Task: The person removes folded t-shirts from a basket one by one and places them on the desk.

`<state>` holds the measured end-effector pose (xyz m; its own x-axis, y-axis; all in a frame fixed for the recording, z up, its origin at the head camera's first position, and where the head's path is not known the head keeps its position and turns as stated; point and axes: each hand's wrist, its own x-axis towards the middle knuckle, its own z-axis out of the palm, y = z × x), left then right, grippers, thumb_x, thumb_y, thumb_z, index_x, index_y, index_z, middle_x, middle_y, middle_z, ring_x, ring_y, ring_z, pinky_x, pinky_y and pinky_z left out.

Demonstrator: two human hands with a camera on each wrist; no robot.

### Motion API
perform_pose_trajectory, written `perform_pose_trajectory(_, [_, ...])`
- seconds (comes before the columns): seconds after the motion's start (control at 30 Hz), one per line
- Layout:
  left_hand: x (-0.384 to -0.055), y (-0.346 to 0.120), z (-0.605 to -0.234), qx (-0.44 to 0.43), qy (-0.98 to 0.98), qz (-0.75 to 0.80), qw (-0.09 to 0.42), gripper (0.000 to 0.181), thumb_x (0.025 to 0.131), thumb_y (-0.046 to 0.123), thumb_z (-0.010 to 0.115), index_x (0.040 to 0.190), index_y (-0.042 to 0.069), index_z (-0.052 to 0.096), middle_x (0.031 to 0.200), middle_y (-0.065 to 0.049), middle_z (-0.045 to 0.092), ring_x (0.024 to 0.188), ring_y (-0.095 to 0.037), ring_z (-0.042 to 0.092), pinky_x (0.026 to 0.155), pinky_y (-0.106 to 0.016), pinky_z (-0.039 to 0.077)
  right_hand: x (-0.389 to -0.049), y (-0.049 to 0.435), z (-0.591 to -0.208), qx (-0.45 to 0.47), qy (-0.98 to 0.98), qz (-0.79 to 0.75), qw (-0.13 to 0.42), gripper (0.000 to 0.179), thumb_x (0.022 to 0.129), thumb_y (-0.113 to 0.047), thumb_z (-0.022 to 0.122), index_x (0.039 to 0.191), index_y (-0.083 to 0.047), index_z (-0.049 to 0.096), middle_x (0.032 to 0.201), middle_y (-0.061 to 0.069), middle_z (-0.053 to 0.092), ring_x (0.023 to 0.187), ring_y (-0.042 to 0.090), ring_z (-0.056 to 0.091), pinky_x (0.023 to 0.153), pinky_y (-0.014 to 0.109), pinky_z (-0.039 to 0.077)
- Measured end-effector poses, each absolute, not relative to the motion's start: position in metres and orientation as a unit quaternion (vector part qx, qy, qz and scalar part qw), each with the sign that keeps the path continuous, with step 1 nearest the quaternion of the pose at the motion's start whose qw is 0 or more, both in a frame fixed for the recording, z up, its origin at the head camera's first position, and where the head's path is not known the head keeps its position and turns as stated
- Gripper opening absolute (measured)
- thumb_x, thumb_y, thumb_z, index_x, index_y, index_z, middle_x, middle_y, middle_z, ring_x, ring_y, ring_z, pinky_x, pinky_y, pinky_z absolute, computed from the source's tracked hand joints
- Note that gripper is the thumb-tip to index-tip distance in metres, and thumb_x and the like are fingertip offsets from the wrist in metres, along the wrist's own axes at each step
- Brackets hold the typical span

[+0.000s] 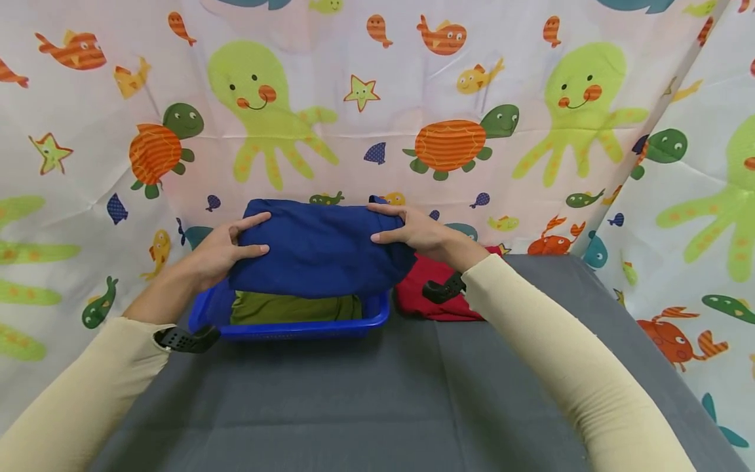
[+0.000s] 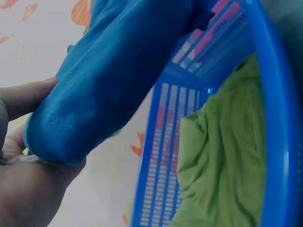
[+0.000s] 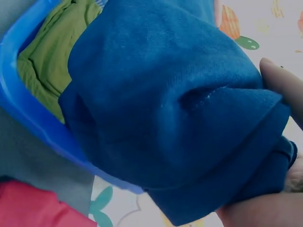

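A folded dark blue cloth garment is held up over a blue plastic basket, one hand at each end. My left hand grips its left end between thumb and fingers; the left wrist view shows the thumb on one face and fingers behind. On the other end, my right hand pinches the cloth, where loose layers and a hem hang down in the right wrist view. Inside the basket lies an olive green cloth, partly covered by the blue garment in the head view.
A red cloth lies on the grey table just right of the basket. Behind stands a white curtain printed with sea animals, and it continues along both sides. The basket has slotted walls.
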<state>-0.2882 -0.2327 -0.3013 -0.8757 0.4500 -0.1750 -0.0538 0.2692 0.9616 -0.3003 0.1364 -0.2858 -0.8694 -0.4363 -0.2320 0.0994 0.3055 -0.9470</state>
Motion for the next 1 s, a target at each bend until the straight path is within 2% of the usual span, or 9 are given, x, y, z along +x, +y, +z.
perform_pose_trajectory(0.13, [-0.279, -0.226, -0.298, 0.138, 0.756, 0.604, 0.212, 0.074, 0.103, 0.016, 0.059, 0.164, 0.027, 0.017, 0.172, -0.009, 0.006, 0.156, -0.034, 0.023, 0.119, -0.051, 0.032, -0.292, 0.148, -0.278, -0.118, 0.769, -0.583, 0.233, 0.069, 0.096, -0.014, 0.069, 0.155, -0.037, 0.040, 0.163, 0.003, 0.031, 0.146, 0.029, 0.038, 0.121, 0.054, 0.034])
perform_pose_trajectory(0.3, [-0.275, -0.212, -0.288, 0.154, 0.744, 0.616, 0.209, 0.074, 0.103, 0.015, 0.058, 0.164, 0.027, 0.018, 0.172, -0.009, 0.009, 0.156, -0.032, 0.024, 0.119, -0.045, 0.034, -0.286, 0.163, -0.264, -0.125, 0.761, -0.597, 0.221, 0.069, 0.097, -0.011, 0.067, 0.156, -0.033, 0.039, 0.164, -0.001, 0.030, 0.144, 0.028, 0.040, 0.120, 0.054, 0.035])
perform_pose_trajectory(0.5, [-0.274, -0.201, -0.281, 0.173, 0.720, 0.640, 0.207, 0.074, 0.103, 0.008, 0.056, 0.164, 0.022, 0.017, 0.172, -0.010, 0.009, 0.157, -0.031, 0.020, 0.107, -0.023, 0.049, -0.284, 0.177, -0.251, -0.134, 0.759, -0.596, 0.223, 0.068, 0.099, -0.009, 0.063, 0.158, -0.031, 0.037, 0.161, 0.004, 0.034, 0.143, 0.027, 0.041, 0.119, 0.053, 0.036])
perform_pose_trajectory(0.57, [-0.273, -0.197, -0.281, 0.180, 0.708, 0.650, 0.210, 0.073, 0.103, 0.006, 0.055, 0.164, 0.021, 0.016, 0.172, -0.010, 0.009, 0.157, -0.031, 0.019, 0.104, -0.021, 0.050, -0.283, 0.181, -0.248, -0.138, 0.763, -0.593, 0.219, 0.069, 0.099, -0.008, 0.062, 0.158, -0.030, 0.036, 0.162, 0.004, 0.033, 0.143, 0.027, 0.041, 0.119, 0.052, 0.036])
perform_pose_trajectory(0.7, [-0.270, -0.188, -0.281, 0.183, 0.702, 0.654, 0.216, 0.072, 0.104, 0.004, 0.052, 0.164, 0.021, 0.015, 0.172, -0.010, 0.009, 0.158, -0.030, 0.019, 0.111, -0.029, 0.047, -0.280, 0.191, -0.244, -0.140, 0.774, -0.579, 0.213, 0.068, 0.099, -0.008, 0.061, 0.159, -0.030, 0.035, 0.164, 0.001, 0.031, 0.142, 0.025, 0.043, 0.116, 0.048, 0.041])
perform_pose_trajectory(0.83, [-0.269, -0.177, -0.279, 0.180, 0.699, 0.656, 0.219, 0.071, 0.104, 0.004, 0.052, 0.164, 0.023, 0.017, 0.172, -0.007, 0.010, 0.158, -0.028, 0.020, 0.119, -0.040, 0.039, -0.277, 0.205, -0.242, -0.139, 0.773, -0.579, 0.219, 0.068, 0.100, -0.009, 0.060, 0.159, -0.030, 0.034, 0.162, 0.001, 0.033, 0.138, 0.022, 0.047, 0.106, 0.036, 0.050])
perform_pose_trajectory(1.0, [-0.270, -0.159, -0.279, 0.186, 0.679, 0.675, 0.223, 0.071, 0.104, 0.000, 0.050, 0.163, 0.022, 0.019, 0.172, -0.005, 0.011, 0.157, -0.025, 0.022, 0.122, -0.042, 0.034, -0.273, 0.226, -0.240, -0.144, 0.766, -0.587, 0.219, 0.069, 0.101, -0.008, 0.058, 0.161, -0.026, 0.028, 0.158, 0.006, 0.039, 0.134, 0.019, 0.050, 0.098, 0.029, 0.055])
